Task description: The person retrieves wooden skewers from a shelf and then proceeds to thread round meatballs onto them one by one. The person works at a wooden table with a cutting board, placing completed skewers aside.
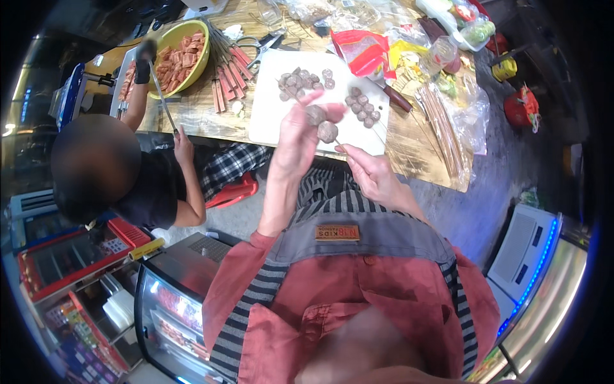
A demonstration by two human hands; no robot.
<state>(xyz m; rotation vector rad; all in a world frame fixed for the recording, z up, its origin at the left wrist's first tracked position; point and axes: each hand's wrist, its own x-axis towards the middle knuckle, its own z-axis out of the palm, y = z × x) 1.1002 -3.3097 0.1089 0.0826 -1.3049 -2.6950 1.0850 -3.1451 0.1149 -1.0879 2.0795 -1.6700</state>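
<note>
Meatballs (pixel 327 132), round and grey, touch your left hand (pixel 296 136), its grip unclear. Your right hand (pixel 373 171) grasps a thin skewer (pixel 339 144) beside the white rectangular cutting board (pixel 265 105).

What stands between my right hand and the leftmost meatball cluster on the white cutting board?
Your left hand and the two meatballs beside it stand between your right hand, which grips a skewer, and that meatball cluster. Nothing else visible does.
</note>
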